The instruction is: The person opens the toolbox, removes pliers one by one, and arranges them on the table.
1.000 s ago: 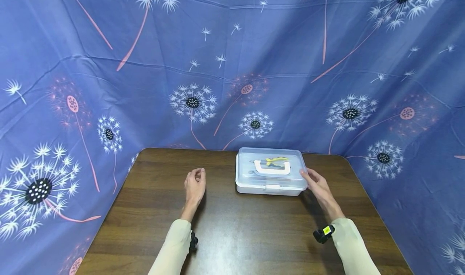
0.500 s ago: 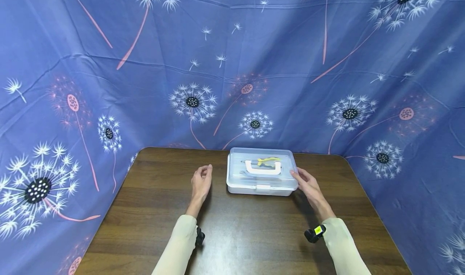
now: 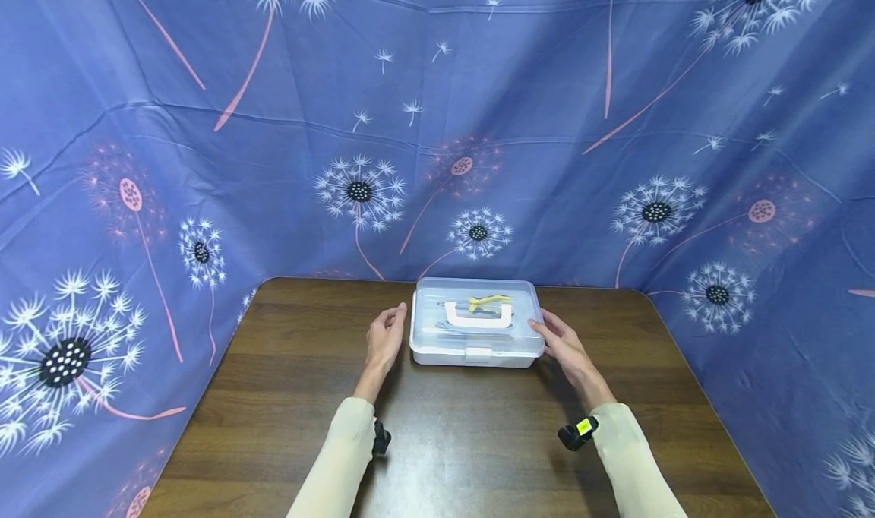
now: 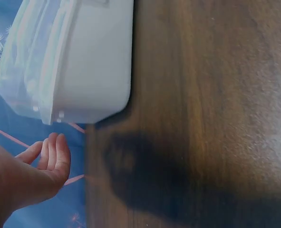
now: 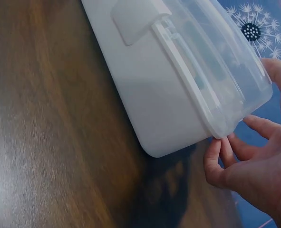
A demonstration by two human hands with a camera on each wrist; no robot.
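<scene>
Pale glare on the tabletop (image 3: 465, 434), soft shadows, dimmer wrist views.

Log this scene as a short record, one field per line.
Surface: brown wooden table
Backdrop: blue cloth with dandelion print
Main item: see-through box, upright near the table's far edge
Lid: on the box
Handle: white, on top
Latch: white, front side
Contents: yellow tool seen through the lid; other items unclear
Left grip: beside the box's left end, not touching
Right grip: holds the right end, thumb on the lid
</scene>
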